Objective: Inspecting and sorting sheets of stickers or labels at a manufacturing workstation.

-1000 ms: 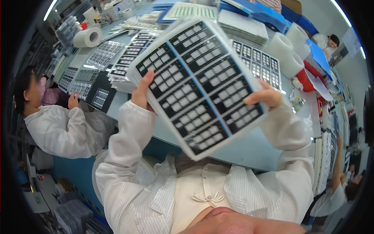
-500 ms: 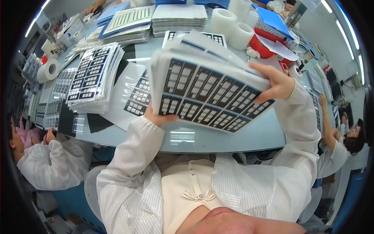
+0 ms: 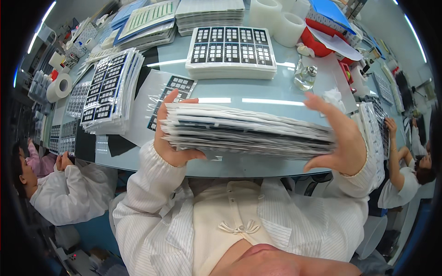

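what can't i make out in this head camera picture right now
All in the head view:
Upright sheet stack: turned edge-on, so its printed faces are hidden; sheets too thin and blurred to count.
Left hand: some fingers hidden by that stack.
Right hand: motion blur obscures whether it touches the stack.
Black-panelled sheet: partly covered by the left hand.
White paper stack: cut off by the top edge.

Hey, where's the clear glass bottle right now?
In the head view, the clear glass bottle stands on the table right of centre, between the right hand and the red container.
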`<state>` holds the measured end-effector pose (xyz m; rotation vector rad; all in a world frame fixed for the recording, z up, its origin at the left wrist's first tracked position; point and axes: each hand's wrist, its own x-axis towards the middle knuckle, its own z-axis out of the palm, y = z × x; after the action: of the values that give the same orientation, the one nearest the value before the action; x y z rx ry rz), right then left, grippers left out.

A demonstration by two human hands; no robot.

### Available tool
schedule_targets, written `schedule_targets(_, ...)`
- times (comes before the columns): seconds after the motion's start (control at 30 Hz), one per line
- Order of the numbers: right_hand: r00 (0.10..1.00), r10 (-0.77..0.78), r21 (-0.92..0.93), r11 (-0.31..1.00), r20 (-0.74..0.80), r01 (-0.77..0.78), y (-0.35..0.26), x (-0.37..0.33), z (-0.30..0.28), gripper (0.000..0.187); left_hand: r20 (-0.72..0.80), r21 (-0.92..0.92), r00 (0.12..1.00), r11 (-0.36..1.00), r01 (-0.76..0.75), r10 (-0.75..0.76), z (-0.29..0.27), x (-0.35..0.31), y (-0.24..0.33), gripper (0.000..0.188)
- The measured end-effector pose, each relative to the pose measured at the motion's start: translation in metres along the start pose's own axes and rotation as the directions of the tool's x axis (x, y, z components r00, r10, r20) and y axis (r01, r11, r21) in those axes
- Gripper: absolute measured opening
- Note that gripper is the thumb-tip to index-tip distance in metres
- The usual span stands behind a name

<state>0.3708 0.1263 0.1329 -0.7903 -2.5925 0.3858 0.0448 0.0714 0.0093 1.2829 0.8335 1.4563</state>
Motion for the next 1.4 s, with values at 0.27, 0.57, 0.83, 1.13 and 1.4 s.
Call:
schedule_targets(0.27,0.55,0.717,0.838,0.542,-0.428,-0.055,0.01,-0.05,0.087,0.12,-0.107,0.142,0.987,0.984,-0.105,0.121,0.024,0.022,0.031,0.127)
schedule_targets(0.57,0.693,0.489,0.734,0.674,-0.53,0.086,0.017,-0.055,0.115,0.124,-0.393,0.123,0.9,0.96,0.252,-0.186,0.022,0.028,0.039,0.042)
schedule_targets(0.83,0.799,0.5,0.872,0.485,-0.334,0.06,0.039,-0.077,0.142,0.106,-0.211,0.1,0.975,0.994,-0.042,0.063,0.039,0.016,0.033,0.085)
schedule_targets(1.13,0.824,0.268,0.525,0.85,-0.5,0.041,0.054,-0.074,0.146,0.096,0.07,0.114,0.965,0.959,-0.258,0.251,0.01,0.002,-0.014,0.126)
schedule_targets(1.4,0.925,0.16,0.466,0.884,-0.344,0.021,0.068,-0.091,0.16,0.048,0.019,0.371,0.9,0.839,0.398,-0.436,-0.006,-0.025,-0.041,0.053)
